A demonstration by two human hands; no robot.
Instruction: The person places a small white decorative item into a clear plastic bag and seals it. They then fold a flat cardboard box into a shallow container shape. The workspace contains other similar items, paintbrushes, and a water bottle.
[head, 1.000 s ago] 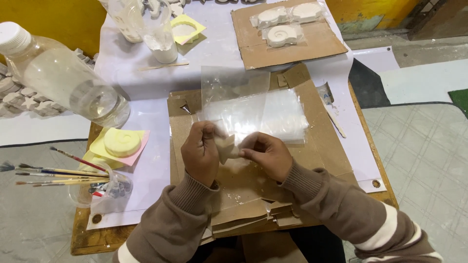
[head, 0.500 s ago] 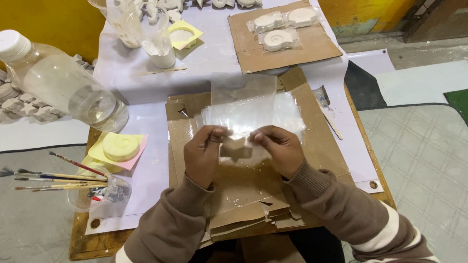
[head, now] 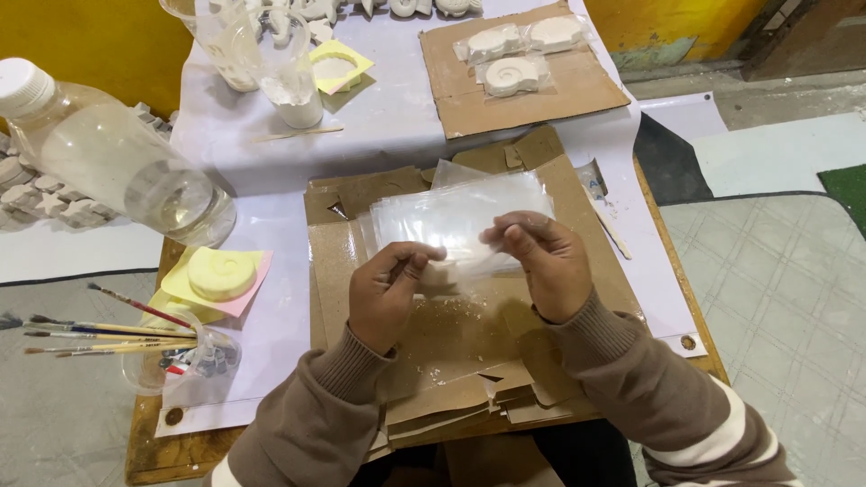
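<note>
So the main thing here is a small clear plastic bag (head: 456, 236), held up just above a stack of the same clear bags (head: 469, 203) lying on a flattened cardboard sheet (head: 451, 334). The bag's long axis runs left to right, straight across between the two hands, so both are about equally near it, one at each end.

The left hand (head: 390, 293) is pinched on the bag's left end, thumb and fingers closed around what looks like a small pale piece inside or behind the film; hard to tell which. The right hand (head: 539, 263) grips the right end, fingers curled down over the top edge.

Further out: left of the cardboard there's a pale shell-shaped cast (head: 221, 273) on yellow and pink paper, a few paintbrushes (head: 108, 329) lying near a plastic cup (head: 194, 361), and a big clear bottle (head: 108, 158) on its side. Up top, another cardboard piece (head: 532, 90) carries bagged white casts (head: 511, 74), well apart from the hands.
</note>
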